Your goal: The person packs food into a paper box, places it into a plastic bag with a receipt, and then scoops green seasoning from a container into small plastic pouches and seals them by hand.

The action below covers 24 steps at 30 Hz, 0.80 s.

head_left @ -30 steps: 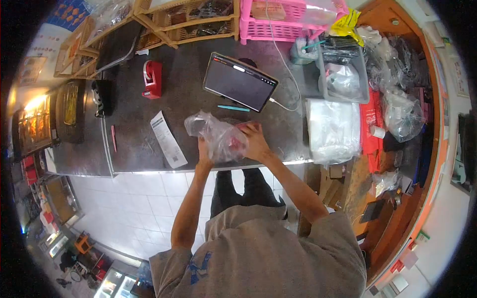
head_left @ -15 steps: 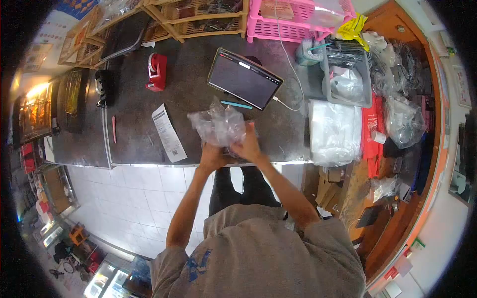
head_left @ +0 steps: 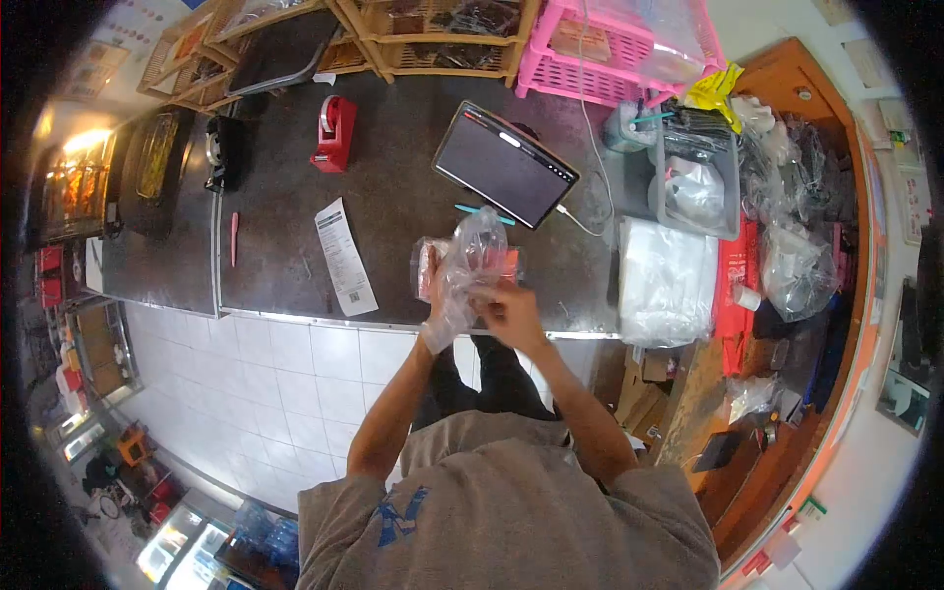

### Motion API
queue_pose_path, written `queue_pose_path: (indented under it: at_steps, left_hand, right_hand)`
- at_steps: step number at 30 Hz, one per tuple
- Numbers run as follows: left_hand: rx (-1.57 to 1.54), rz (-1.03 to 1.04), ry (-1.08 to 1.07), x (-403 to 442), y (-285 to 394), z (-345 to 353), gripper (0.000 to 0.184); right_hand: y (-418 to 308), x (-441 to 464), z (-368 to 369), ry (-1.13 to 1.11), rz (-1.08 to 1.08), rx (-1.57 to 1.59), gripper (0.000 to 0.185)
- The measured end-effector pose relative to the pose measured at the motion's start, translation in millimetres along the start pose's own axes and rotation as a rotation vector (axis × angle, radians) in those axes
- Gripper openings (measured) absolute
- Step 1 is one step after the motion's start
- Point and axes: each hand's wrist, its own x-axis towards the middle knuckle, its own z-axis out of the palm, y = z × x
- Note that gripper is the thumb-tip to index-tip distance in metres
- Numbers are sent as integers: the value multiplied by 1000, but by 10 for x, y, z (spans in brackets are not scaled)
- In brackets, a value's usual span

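A clear plastic bag (head_left: 479, 241) is bunched up at the front edge of the dark counter. My left hand (head_left: 436, 295) is largely covered by the bag's film, which reaches down to the wrist, so its fingers are hard to make out. Against the bag's right side, my right hand (head_left: 511, 313) has its fingers curled, pinching the plastic. Behind the bag and hands lies a red, clear-wrapped package (head_left: 427, 267), partly hidden. A teal pen (head_left: 484, 213) rests just beyond the bag.
A tablet (head_left: 506, 162) with a white cable stands behind the bag. Left are a printed receipt (head_left: 344, 258), a red tape dispenser (head_left: 334, 136) and a pink pen (head_left: 234, 239). Right are a stack of plastic bags (head_left: 667, 280) and a grey bin (head_left: 730, 187). Racks line the back.
The bag, a loose bundle before, now stretches lengthwise over my left hand. The red package has come into sight behind it. The camera view has shifted slightly.
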Motion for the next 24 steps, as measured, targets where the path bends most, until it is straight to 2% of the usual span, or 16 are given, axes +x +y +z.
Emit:
queue_pose_path:
  at_steps: [2, 3, 4, 6, 7, 8, 10, 11, 12, 14, 15, 16, 19, 21, 24]
  left_hand:
    - [-18, -8, 12, 10, -27, -10, 53]
    - [-27, -11, 20, 21, -46, -9, 52]
    - [-38, -21, 28, 3, -53, -7, 50]
    - [-59, -38, 32, -8, -38, -11, 48]
    - [-75, -52, 31, -21, -29, -43, 47]
    - [-96, -78, 30, -62, -2, -77, 46]
    - [-160, -151, 15, -186, 80, -183, 44]
    - [-225, -197, 4, -270, 152, -234, 43]
    - [-300, -249, -2, -364, 243, -275, 42]
    - [-481, -338, -3, -558, 460, -326, 40]
    - [-566, -381, 4, -661, 579, -349, 40]
    - [-645, -417, 17, -739, 690, -374, 39]
    - [-776, -428, 115, -837, 979, -563, 37]
    - [-791, -399, 193, -799, 1157, -775, 36]
    - [-696, -241, 208, -645, 1397, -1227, 34]
  right_hand:
    - [225, 40, -220, 75, 137, -56, 35]
    - [189, 130, -327, 203, 163, -79, 35]
    - [250, 95, -302, 197, 161, -77, 35]
    - [365, 50, -205, 234, -176, -365, 37]
    - [318, -88, -167, 161, -58, -237, 32]
    - [369, -147, -201, 154, -68, -235, 32]
    - [605, -290, -379, -237, 667, 823, 35]
    - [615, -228, -499, -255, 723, 962, 49]
    - [648, -230, -434, -255, 713, 966, 49]
    - [660, -192, -188, -418, 841, 1378, 59]
    - [232, -155, -196, -500, 733, 1496, 59]
    - [564, -326, 103, -350, 709, 1387, 66]
    - [103, -267, 171, -433, 654, 1422, 74]
    - [-65, -160, 110, -442, 519, 1255, 81]
    - [-514, 1, -115, -340, 128, 844, 93]
